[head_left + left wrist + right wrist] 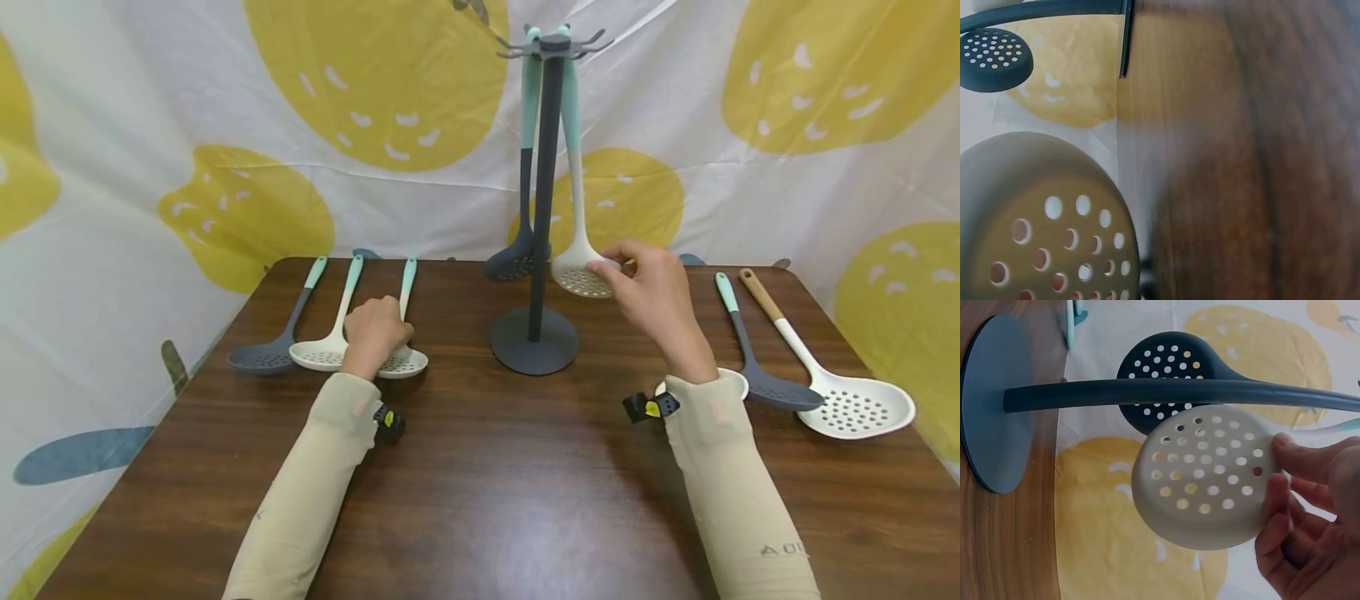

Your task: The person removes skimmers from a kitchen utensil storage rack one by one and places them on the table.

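Note:
A dark stand [551,167] with hooks on top carries two skimmers with mint handles. My right hand [654,292] pinches the rim of the white hanging skimmer [577,260] between thumb and fingers. In the right wrist view, the thumb [1310,453] lies on the perforated head. The dark skimmer [517,254] hangs on the stand's left side. Down on the left, my left hand [375,329] grips the lower handle of a white skimmer [407,362], covering part of it. That skimmer's perforated head [1035,169] fills the lower left of the left wrist view.
Left of my left hand lie a white skimmer [322,353] and a dark one [262,355]. On the right lie a dark utensil [780,390], a wooden-handled white skimmer [855,408] and a white piece [735,382] partly under my sleeve. A patterned cloth [420,208] hangs behind the table [510,483].

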`<control>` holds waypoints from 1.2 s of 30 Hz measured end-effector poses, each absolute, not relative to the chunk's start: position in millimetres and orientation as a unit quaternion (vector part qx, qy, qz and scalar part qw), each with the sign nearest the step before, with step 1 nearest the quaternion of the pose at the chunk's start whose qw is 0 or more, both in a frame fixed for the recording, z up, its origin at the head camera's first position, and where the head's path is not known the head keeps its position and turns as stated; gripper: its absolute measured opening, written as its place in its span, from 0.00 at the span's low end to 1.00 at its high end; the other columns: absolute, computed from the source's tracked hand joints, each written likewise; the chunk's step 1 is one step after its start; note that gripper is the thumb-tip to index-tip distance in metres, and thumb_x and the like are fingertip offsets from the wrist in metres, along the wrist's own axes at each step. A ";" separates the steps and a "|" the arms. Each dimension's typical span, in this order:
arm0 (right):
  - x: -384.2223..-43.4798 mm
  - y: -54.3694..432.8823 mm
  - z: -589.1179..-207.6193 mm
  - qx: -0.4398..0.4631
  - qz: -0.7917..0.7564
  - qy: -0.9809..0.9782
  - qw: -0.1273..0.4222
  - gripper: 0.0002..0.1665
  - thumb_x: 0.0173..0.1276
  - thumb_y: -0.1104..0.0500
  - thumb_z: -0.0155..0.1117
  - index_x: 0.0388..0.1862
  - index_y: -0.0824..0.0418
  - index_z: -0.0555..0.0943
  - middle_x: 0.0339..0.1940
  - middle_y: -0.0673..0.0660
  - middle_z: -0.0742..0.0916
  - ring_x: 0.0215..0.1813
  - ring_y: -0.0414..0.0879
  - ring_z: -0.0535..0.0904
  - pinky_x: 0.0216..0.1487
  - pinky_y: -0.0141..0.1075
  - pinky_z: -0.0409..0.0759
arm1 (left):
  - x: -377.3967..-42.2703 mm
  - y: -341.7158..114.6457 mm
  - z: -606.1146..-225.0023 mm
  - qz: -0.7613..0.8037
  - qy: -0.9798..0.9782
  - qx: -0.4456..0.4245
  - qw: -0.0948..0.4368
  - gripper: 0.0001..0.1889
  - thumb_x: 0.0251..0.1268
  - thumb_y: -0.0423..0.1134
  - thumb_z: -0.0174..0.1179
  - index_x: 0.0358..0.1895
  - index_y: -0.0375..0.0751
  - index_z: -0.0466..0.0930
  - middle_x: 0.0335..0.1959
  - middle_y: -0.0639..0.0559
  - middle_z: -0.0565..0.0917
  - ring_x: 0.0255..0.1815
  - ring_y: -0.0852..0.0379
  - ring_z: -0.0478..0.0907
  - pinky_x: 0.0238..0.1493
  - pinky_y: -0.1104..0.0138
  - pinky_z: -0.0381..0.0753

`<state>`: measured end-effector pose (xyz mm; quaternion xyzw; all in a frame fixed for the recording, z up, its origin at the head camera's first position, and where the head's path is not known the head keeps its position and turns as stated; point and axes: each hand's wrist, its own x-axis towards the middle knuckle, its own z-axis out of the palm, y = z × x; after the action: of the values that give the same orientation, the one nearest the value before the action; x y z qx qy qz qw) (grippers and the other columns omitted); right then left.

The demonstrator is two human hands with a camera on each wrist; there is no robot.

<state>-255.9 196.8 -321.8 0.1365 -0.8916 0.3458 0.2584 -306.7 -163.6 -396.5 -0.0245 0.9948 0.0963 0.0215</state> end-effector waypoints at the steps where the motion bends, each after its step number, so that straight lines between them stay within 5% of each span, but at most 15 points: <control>1: -256.1 196.8 -321.8 0.137 0.346 -0.889 0.268 0.15 0.72 0.53 0.70 0.46 0.64 0.89 0.37 0.63 0.91 0.32 0.54 0.84 0.35 0.39 0.74 | -306.8 -164.0 -396.6 0.096 0.995 -0.024 0.021 0.12 0.66 0.41 0.60 0.26 0.38 0.80 0.27 0.43 0.82 0.27 0.47 0.78 0.26 0.55 0.77; 8: -254.8 196.0 -320.8 0.135 0.354 -0.867 0.325 0.15 0.70 0.52 0.73 0.45 0.63 0.90 0.35 0.62 0.91 0.25 0.48 0.77 0.30 0.28 0.66 | -308.8 -165.1 -397.4 0.103 0.994 -0.029 0.022 0.11 0.66 0.41 0.61 0.30 0.38 0.81 0.30 0.42 0.83 0.29 0.46 0.80 0.27 0.54 0.78; 21: -252.8 207.9 -316.2 0.124 0.336 -0.873 0.332 0.13 0.68 0.54 0.75 0.40 0.65 0.91 0.33 0.63 0.92 0.27 0.55 0.84 0.28 0.22 0.65 | -310.3 -165.0 -393.9 0.122 0.992 -0.036 0.019 0.13 0.69 0.43 0.59 0.30 0.38 0.81 0.31 0.40 0.84 0.29 0.45 0.81 0.26 0.55 0.78; 30: -244.6 222.8 -308.0 0.105 0.314 -0.903 0.273 0.11 0.66 0.54 0.75 0.34 0.63 0.90 0.30 0.63 0.91 0.34 0.59 0.87 0.36 0.41 0.75 | -308.8 -158.1 -382.7 0.126 0.991 -0.032 -0.041 0.20 0.73 0.51 0.60 0.25 0.40 0.76 0.23 0.45 0.78 0.25 0.48 0.75 0.23 0.56 0.73; 36: -240.7 228.8 -303.8 0.081 0.301 -0.930 0.193 0.12 0.63 0.52 0.76 0.32 0.61 0.91 0.28 0.61 0.91 0.31 0.51 0.81 0.33 0.40 0.73 | -299.3 -142.4 -364.8 0.153 0.984 0.004 -0.087 0.19 0.74 0.53 0.61 0.33 0.39 0.80 0.20 0.47 0.76 0.20 0.49 0.73 0.20 0.60 0.69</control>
<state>-240.7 228.8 -303.8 0.0808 -0.9305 0.3007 0.1930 -299.3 -142.4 -364.8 0.0042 0.9844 0.1528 -0.0871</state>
